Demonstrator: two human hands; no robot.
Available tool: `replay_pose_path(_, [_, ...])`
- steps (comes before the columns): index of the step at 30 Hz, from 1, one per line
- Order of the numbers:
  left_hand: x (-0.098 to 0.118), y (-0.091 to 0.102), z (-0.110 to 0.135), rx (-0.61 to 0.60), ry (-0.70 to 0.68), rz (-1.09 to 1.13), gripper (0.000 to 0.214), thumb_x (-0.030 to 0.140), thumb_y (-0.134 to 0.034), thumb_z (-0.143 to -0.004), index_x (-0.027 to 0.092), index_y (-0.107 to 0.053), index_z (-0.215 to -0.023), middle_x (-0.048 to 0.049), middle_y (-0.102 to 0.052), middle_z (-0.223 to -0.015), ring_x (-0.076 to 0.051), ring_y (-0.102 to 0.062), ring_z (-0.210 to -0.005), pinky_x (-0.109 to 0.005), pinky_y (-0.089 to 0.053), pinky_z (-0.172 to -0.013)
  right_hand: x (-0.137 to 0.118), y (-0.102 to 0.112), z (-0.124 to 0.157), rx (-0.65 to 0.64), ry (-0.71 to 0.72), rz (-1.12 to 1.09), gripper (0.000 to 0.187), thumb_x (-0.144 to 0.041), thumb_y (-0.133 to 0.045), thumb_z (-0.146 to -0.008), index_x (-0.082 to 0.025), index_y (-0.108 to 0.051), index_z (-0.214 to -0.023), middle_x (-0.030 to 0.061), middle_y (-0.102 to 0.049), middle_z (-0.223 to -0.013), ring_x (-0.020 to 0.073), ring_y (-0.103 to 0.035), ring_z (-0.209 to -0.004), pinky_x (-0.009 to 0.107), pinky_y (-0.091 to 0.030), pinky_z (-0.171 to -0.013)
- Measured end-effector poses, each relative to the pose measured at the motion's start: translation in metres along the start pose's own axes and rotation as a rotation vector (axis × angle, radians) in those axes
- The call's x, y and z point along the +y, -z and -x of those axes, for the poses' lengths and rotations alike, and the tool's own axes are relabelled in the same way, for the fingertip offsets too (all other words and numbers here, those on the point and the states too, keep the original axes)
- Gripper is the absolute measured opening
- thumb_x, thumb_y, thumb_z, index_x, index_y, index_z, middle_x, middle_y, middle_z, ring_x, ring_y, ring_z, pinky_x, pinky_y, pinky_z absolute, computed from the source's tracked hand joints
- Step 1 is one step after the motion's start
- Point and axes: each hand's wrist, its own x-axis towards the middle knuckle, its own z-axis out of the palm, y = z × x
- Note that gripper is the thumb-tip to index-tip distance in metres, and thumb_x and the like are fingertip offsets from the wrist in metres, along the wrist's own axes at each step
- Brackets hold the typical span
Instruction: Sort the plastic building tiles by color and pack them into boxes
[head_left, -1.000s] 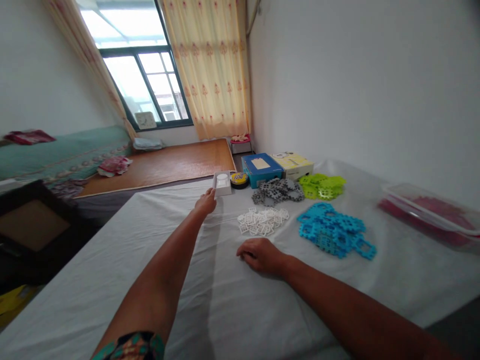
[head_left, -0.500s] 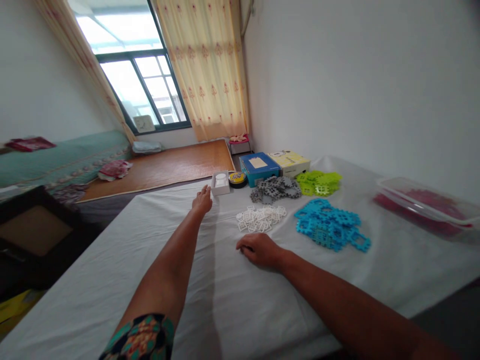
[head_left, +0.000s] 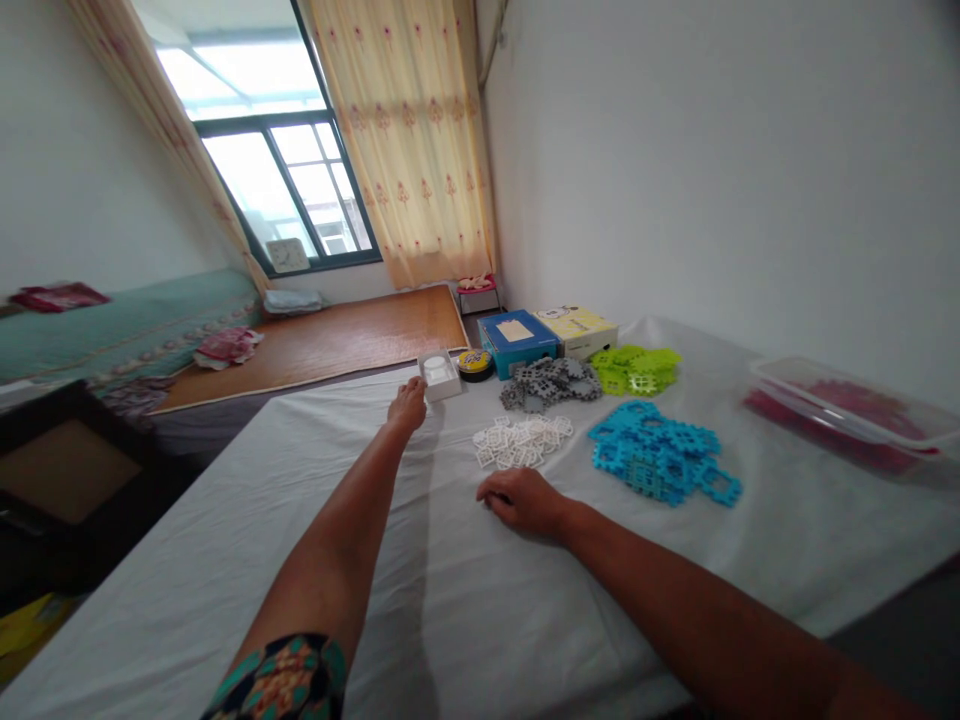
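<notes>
At the far edge of the sheet, my left hand (head_left: 408, 404) has its fingers bent against the near left side of a small open white box (head_left: 450, 386). A round white thing lies inside that box. My right hand (head_left: 521, 500) rests on the sheet, loosely curled with its thumb apart from the fingers and nothing visible in it. Just beyond it lies a heap of small white plastic lattice pieces (head_left: 521, 440). To its right is a pile of blue interlocking plastic pieces (head_left: 660, 455).
A round yellow-and-black tin (head_left: 475, 364) stands beside the white box. Behind are a blue box (head_left: 519, 340), a yellow box (head_left: 576, 330), grey pieces (head_left: 551, 382) and lime-green pieces (head_left: 637, 370). A clear tub (head_left: 847, 410) with red pieces sits at right, near the wall.
The white box has turned and shifted slightly at my left hand, its far side swinging left. My right hand stays nearly in place. The whole view has tipped a little.
</notes>
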Motion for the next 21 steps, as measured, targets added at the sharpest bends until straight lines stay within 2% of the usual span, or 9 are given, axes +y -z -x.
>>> replay_pose_path(4, [0.004,0.004,0.008,-0.004,-0.021,0.030,0.041,0.021,-0.049,-0.087,0.025,-0.046,-0.128,-0.0092,-0.049,-0.134,-0.024,-0.056,-0.114,-0.038,-0.048,-0.091,0.000,0.001,0.000,0.022,-0.007,-0.022,0.025,-0.013,-0.053,-0.082,-0.022,-0.071,-0.097,0.0023,-0.073,-0.093,0.0156,-0.066,-0.084,0.025,-0.047,-0.079])
replay_pose_path(8, [0.007,0.014,0.020,-0.008,-0.028,0.037,0.034,0.022,-0.052,-0.087,0.024,-0.055,-0.120,-0.0077,-0.052,-0.130,-0.021,-0.059,-0.109,-0.033,-0.047,-0.091,0.004,-0.002,0.002,0.043,-0.010,-0.020,0.024,-0.013,-0.053,-0.082,-0.021,-0.070,-0.097,0.0025,-0.072,-0.093,0.0152,-0.066,-0.084,0.025,-0.047,-0.079])
replay_pose_path(12, [0.011,0.032,0.050,-0.030,-0.014,0.022,0.019,0.028,-0.049,-0.089,0.026,-0.062,-0.102,-0.0039,-0.062,-0.113,-0.020,-0.062,-0.098,-0.031,-0.048,-0.081,0.007,-0.002,0.005,0.075,0.005,-0.010,0.023,-0.013,-0.054,-0.082,-0.021,-0.070,-0.096,0.0028,-0.072,-0.093,0.0152,-0.065,-0.082,0.026,-0.047,-0.079])
replay_pose_path(14, [0.015,0.045,0.078,-0.036,-0.039,0.013,0.016,0.030,-0.048,-0.089,0.027,-0.062,-0.097,-0.0025,-0.064,-0.105,-0.020,-0.062,-0.094,-0.030,-0.048,-0.077,0.008,0.001,0.005,0.138,-0.012,-0.017,0.023,-0.014,-0.053,-0.082,-0.021,-0.070,-0.097,0.0026,-0.072,-0.091,0.0147,-0.064,-0.078,0.026,-0.047,-0.077])
replay_pose_path(16, [0.021,0.059,0.116,-0.017,-0.117,0.007,0.017,0.031,-0.046,-0.091,0.027,-0.060,-0.099,-0.0029,-0.064,-0.105,-0.019,-0.061,-0.093,-0.029,-0.046,-0.076,0.008,0.005,0.004,0.257,-0.047,-0.025,0.023,-0.016,-0.052,-0.083,-0.020,-0.069,-0.098,0.0027,-0.072,-0.090,0.0140,-0.063,-0.073,0.026,-0.047,-0.075])
replay_pose_path(19, [0.040,0.076,0.184,-0.003,-0.228,0.015,0.019,0.030,-0.044,-0.092,0.026,-0.059,-0.101,-0.0049,-0.063,-0.104,-0.019,-0.060,-0.094,-0.028,-0.046,-0.075,0.009,0.013,0.003,0.463,-0.095,-0.039,0.023,-0.019,-0.048,-0.086,-0.019,-0.067,-0.099,0.0037,-0.071,-0.091,0.0137,-0.061,-0.069,0.026,-0.048,-0.073])
replay_pose_path(21, [0.058,0.080,0.230,-0.020,-0.286,0.052,0.019,0.030,-0.043,-0.092,0.027,-0.059,-0.101,-0.0058,-0.064,-0.102,-0.019,-0.060,-0.095,-0.028,-0.046,-0.076,0.010,0.017,0.004,0.555,-0.125,-0.056,0.024,-0.021,-0.046,-0.087,-0.019,-0.066,-0.101,0.0042,-0.071,-0.091,0.0139,-0.061,-0.070,0.026,-0.048,-0.072])
